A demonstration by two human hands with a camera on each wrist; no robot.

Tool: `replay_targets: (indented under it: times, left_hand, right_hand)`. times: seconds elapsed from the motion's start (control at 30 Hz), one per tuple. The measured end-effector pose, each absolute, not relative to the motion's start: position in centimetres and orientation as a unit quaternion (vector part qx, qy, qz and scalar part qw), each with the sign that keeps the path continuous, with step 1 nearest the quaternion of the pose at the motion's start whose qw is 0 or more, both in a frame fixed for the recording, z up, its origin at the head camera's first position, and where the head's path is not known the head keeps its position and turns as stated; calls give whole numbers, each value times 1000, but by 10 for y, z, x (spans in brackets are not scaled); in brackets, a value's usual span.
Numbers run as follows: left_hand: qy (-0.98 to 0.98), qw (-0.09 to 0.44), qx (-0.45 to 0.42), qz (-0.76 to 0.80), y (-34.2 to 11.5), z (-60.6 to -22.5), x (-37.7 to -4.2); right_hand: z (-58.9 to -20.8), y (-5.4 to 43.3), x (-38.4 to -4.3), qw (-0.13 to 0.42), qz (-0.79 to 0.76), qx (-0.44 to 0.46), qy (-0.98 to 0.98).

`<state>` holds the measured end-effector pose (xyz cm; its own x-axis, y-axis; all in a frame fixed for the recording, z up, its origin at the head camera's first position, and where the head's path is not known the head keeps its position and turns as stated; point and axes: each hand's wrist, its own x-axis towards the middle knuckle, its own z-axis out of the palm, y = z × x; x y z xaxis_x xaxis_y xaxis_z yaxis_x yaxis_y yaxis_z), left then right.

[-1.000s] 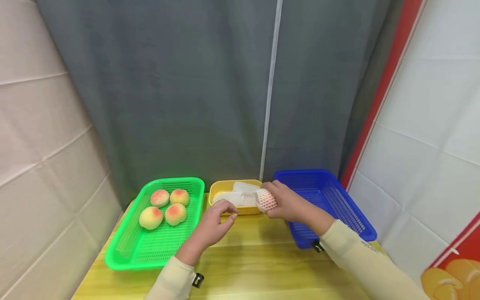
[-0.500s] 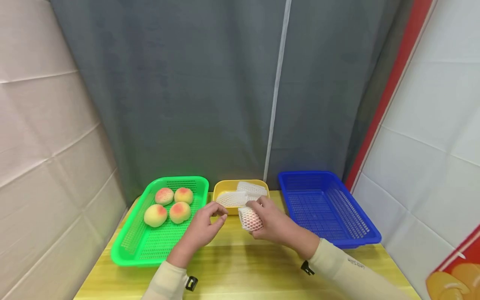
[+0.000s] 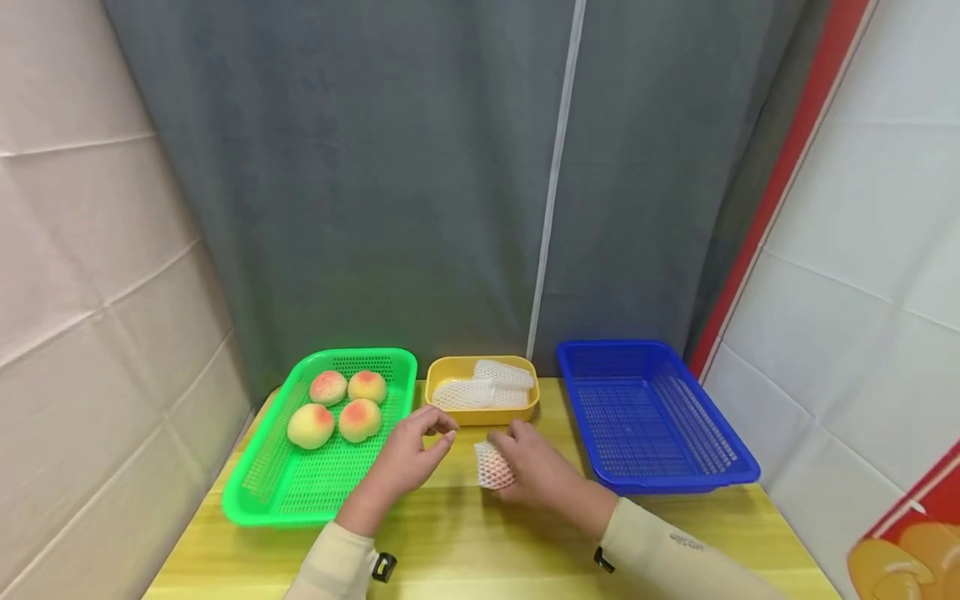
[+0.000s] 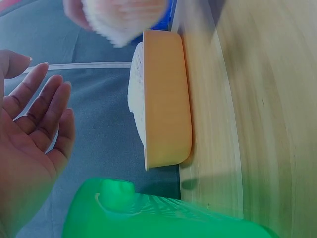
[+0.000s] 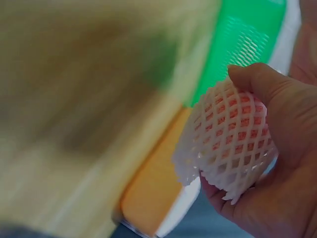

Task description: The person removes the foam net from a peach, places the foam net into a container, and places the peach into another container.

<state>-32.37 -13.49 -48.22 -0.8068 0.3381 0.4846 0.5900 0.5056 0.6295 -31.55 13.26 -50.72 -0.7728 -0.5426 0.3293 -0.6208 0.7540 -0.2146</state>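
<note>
My right hand (image 3: 536,467) grips a peach in a white foam net (image 5: 233,131), in front of the yellow box. Pink skin shows through the mesh in the right wrist view. My left hand (image 3: 408,450) hovers near the right rim of the green basket, its fingers loosely bent and holding nothing; the left wrist view shows its bare palm (image 4: 29,148). Several bare peaches (image 3: 360,420) lie in the green basket (image 3: 300,504). Behind the hands, the yellow box (image 3: 480,417) contains several white foam nets (image 3: 465,393).
A blue basket (image 3: 622,417) stands on the right of the wooden table (image 3: 450,542). A grey curtain (image 3: 360,183) hangs right behind the containers. White panels (image 3: 847,242) close in both sides.
My right hand has carried the netted peach from beside the blue basket leftward and toward me, to the front of the yellow box. My left hand has barely moved.
</note>
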Motion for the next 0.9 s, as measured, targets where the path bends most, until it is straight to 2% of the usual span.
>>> replay_targets:
  times: [0.13, 0.27, 0.53, 0.9]
  left_hand:
    - [-857, 153, -271, -412, -134, -483, -324]
    - [-858, 153, -277, -404, -132, -482, -322]
    - [-859, 137, -272, -411, -130, -481, -321]
    - [-863, 126, -263, -412, -130, -485, -318]
  right_hand:
    - [-524, 126, -317, 103, 129, 318, -934]
    - [-535, 122, -319, 109, 106, 322, -934]
    - [-542, 118, -318, 145, 101, 336, -925]
    - [-541, 124, -312, 122, 123, 293, -940]
